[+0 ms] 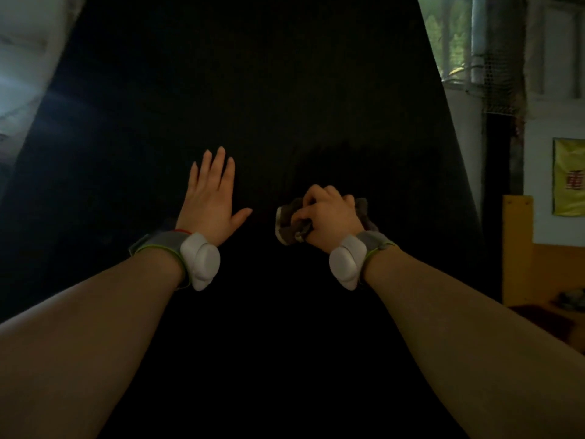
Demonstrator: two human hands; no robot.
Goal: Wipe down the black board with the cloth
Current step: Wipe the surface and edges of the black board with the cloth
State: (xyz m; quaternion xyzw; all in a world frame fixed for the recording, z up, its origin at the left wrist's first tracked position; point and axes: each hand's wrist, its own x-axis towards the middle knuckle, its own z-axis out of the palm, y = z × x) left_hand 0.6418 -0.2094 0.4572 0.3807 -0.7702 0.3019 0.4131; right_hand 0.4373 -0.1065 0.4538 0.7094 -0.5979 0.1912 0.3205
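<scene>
Board (269,90): black, fills the centre of the view, long axis running bottom to top, side edges converging upward. Left hand (210,201) lies flat on it, fingers straight and pointing up, thumb splayed right. Right hand (329,217) is curled tight around a bunched grey-brown cloth (286,223), right of centre over the board. The cloth's long axis is roughly left-right, with ends sticking out both sides of the fist. Can't tell if the cloth touches the board. Window (459,36) upper right.
</scene>
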